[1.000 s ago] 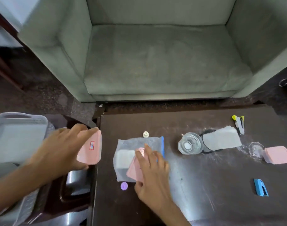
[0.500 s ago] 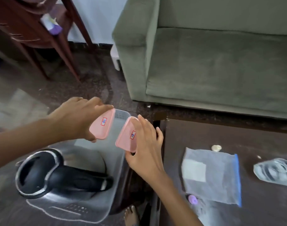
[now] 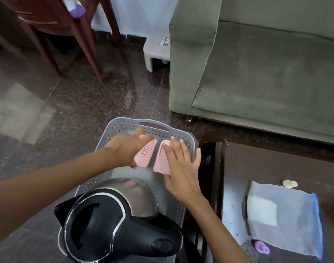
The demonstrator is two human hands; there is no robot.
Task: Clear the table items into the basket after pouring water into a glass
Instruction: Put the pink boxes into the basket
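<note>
The two pink lids sit side by side inside the far half of the basket point(image 3: 124, 126), above its floor and just short of the far handle cut-out. Whether either lid touches the basket floor cannot be determined. The left pink lid point(image 3: 146, 152) shows a red-bordered label on its upper face. The left hand point(image 3: 124, 150) holds it lengthwise: fingers curled over the far end, thumb on the near end. These fingers are motion-blurred. The right pink lid point(image 3: 160, 160) is tilted, with its inner edge close to the left lid but not visibly touching it. The right hand point(image 3: 181, 168) lies over it with fingers extended and spread across the top face, and the thumb at the lid's near corner. The near half of the basket holds a steel kettle point(image 3: 113, 221) with a black lid and handle, lying below both forearms. The basket stands just beside the left edge of the dark table point(image 3: 276, 168). On the table lie a clear zip bag point(image 3: 291, 221) with a blue seal strip, a small white cap point(image 3: 289, 184) just beyond its far edge, and a purple piece point(image 3: 262, 247) at its near-left corner. Beyond the table stands a grey-green sofa point(image 3: 266, 73), with a white step stool point(image 3: 156, 50) at its left side.
</note>
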